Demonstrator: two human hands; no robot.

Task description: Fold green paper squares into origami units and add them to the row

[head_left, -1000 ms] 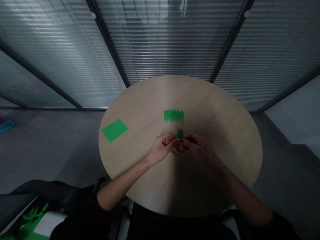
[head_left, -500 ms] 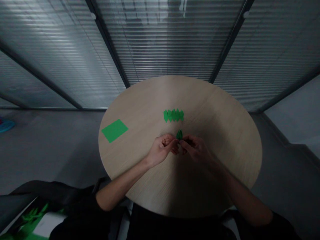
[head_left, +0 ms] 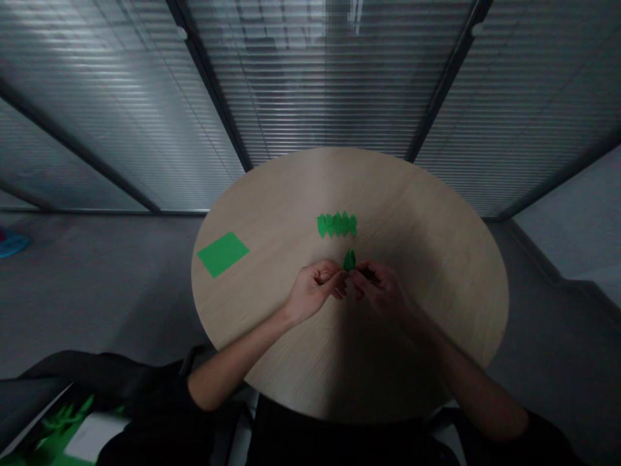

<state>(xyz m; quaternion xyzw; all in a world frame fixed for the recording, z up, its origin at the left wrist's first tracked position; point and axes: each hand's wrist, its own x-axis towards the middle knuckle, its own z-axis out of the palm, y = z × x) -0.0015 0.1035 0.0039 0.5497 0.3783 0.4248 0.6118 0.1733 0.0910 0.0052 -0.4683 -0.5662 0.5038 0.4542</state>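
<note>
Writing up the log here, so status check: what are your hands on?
Left hand, right hand together, holding folded green paper piece upright. Pleated green paper strip, flat green sheet lying on round wooden table.

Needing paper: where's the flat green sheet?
In the head view, the green sheet lies left on the round table, beyond the left hand.

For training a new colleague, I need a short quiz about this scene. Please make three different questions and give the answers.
1. True or false: the flat green paper sheet lies nearer the left hand than the right hand.
2. Where is the row of folded green paper pieces? A: on the floor. B: on the table, beyond the hands. C: in the right hand.
3. Fill in the blank: the wooden tabletop has a ___ outline.

Key: 1 true; 2 B; 3 round.
</note>
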